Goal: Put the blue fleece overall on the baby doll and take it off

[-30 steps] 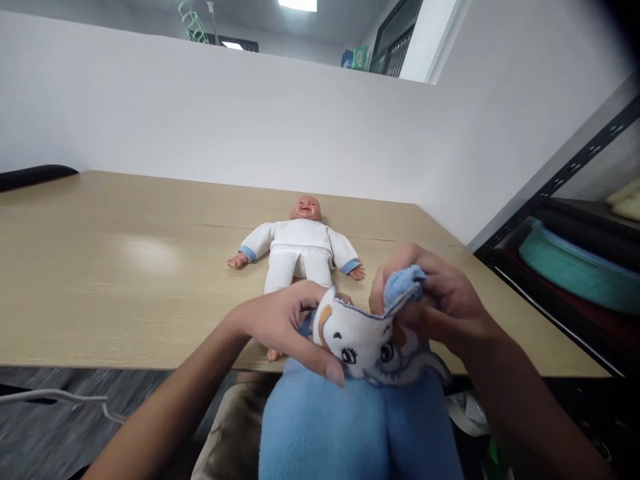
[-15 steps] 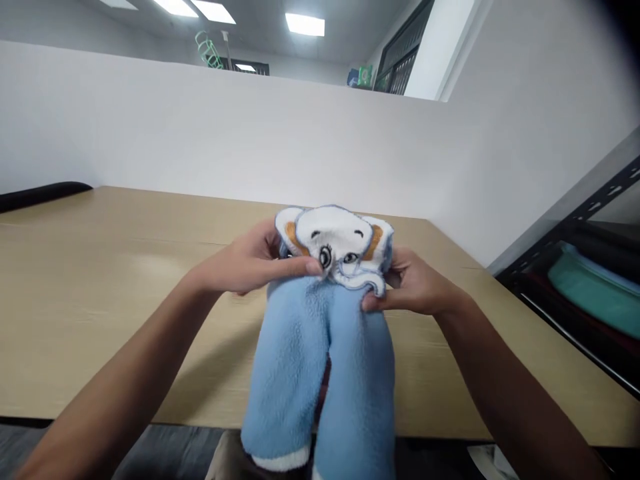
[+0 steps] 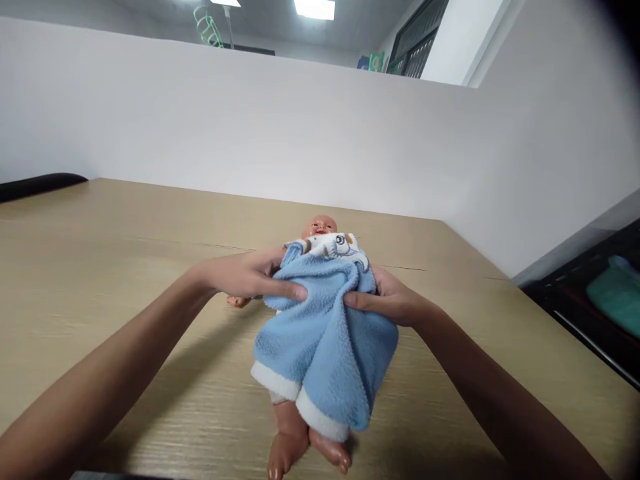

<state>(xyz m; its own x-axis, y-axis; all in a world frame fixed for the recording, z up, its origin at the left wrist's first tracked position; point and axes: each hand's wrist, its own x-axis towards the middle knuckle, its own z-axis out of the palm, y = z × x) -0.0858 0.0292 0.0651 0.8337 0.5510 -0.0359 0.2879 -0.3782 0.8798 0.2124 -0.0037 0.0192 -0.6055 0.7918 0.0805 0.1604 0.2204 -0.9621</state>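
Blue fleece baby pants [image 3: 330, 313] with white cuffs and a white elephant patch are bunched between my two hands. My left hand [image 3: 245, 275] is closed on their left side, thumb on top and fingers tucked behind the cloth. On the other side my right hand [image 3: 393, 300] pinches a fold the same way. Beneath the pants lies a bald baby doll [image 3: 290, 433] on its back, feet toward me. Its head shows past the elephant patch, and one small hand pokes out below my left wrist. The pants hide most of its body.
A wooden table [image 3: 125, 280] spreads under the doll and meets a white partition wall [image 3: 225, 127] at the back. At right stands a dark rack [image 3: 565, 300] with a teal item [image 3: 617, 293] on it. A black object [image 3: 45, 185] sits at the far left edge.
The pants have dropped from a raised, upright hold to over the doll and are more bunched. My hands have shifted from the elephant patch down onto blue cloth. The doll's head and feet now show.
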